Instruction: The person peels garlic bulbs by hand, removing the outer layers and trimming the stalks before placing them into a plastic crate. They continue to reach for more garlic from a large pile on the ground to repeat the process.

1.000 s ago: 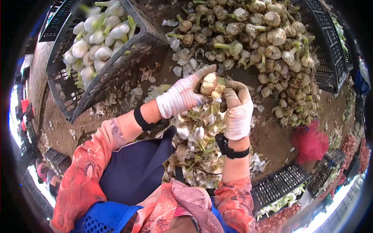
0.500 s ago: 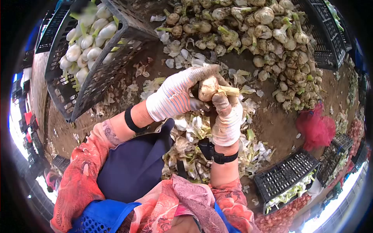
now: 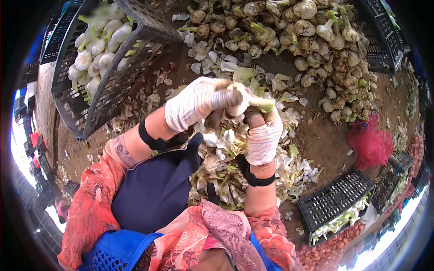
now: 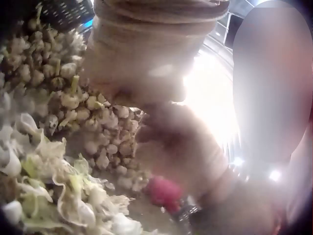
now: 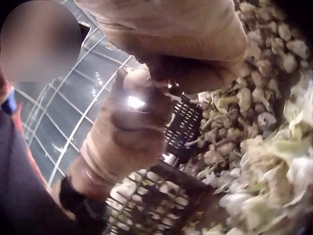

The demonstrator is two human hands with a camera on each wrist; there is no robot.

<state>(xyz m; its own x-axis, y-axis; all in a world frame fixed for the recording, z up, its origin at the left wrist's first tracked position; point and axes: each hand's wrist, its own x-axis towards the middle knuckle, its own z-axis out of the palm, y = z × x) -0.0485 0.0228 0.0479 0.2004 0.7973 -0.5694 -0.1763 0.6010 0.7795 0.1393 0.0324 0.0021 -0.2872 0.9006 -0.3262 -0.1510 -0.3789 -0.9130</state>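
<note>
In the head view, my gloved left hand [image 3: 194,104] grips a garlic bulb [image 3: 238,100], thumb laid across its side. The bulb shows white, smooth skin, with a short green stem [image 3: 263,105] pointing right. My gloved right hand [image 3: 263,140] is at that stem, its fingers curled against it from below; its fingertips are partly hidden. Both gloves are white with thin stripes and soiled at the fingers. In the right wrist view, the left hand [image 5: 127,132] and right hand [image 5: 181,44] meet at the bulb, mostly covered by fingers. Peeled garlic skins [image 3: 221,158] lie heaped beneath the hands.
A black crate [image 3: 122,86] of clean white garlic stands tilted at left. Unpeeled, dirty garlic [image 3: 312,49] is piled at upper right beside another black crate [image 3: 379,40]. A pink net bag [image 3: 370,142] and a crate with green stems [image 3: 337,203] are at lower right.
The brownish outer skin has come off the bulb, which now looks white. My left thumb has moved across it, and my right hand has shifted slightly down along the stem side.
</note>
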